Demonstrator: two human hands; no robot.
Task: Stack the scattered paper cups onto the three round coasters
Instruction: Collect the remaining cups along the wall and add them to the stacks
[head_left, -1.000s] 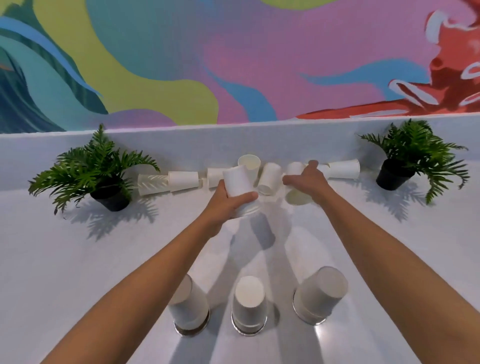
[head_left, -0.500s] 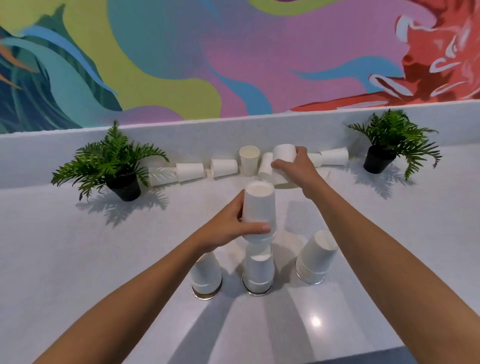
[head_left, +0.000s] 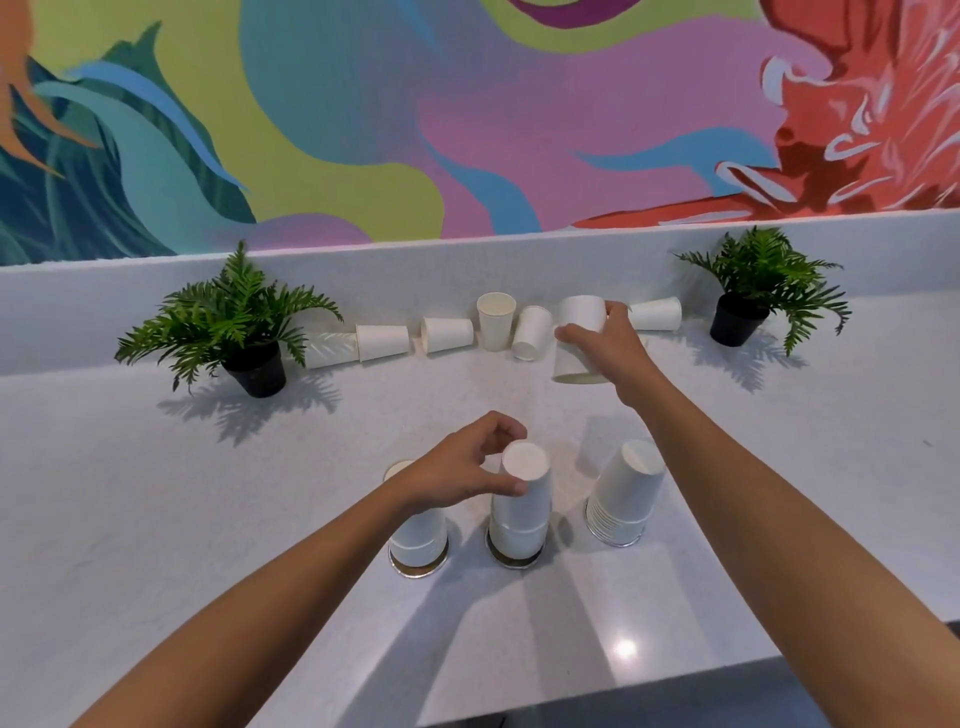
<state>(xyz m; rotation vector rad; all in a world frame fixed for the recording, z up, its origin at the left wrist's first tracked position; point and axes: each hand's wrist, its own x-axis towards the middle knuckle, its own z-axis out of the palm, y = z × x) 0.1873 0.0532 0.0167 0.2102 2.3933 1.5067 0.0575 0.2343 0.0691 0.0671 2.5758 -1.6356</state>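
Three stacks of upside-down white paper cups stand on round coasters: a left stack (head_left: 418, 538) on its coaster (head_left: 418, 567), a middle stack (head_left: 519, 519) and a taller right stack (head_left: 626, 493). My left hand (head_left: 462, 462) curls around the top cup (head_left: 525, 467) of the middle stack, thumb on its near side. My right hand (head_left: 613, 338) grips an upside-down cup (head_left: 577, 332), held just above the counter at the back row. Several loose cups lie along the back wall, among them a ribbed one (head_left: 330, 351), an upright one (head_left: 496, 319) and one at the right end (head_left: 657, 313).
A potted fern (head_left: 244, 327) stands at the left end of the cup row and another fern (head_left: 753, 291) at the right end. The white counter (head_left: 156, 493) ends in a raised back ledge under a painted wall. Its front edge runs across the bottom right.
My left hand has lowered its cup onto the middle stack. My right hand has lifted a cup out of the back row and turned it upside down.
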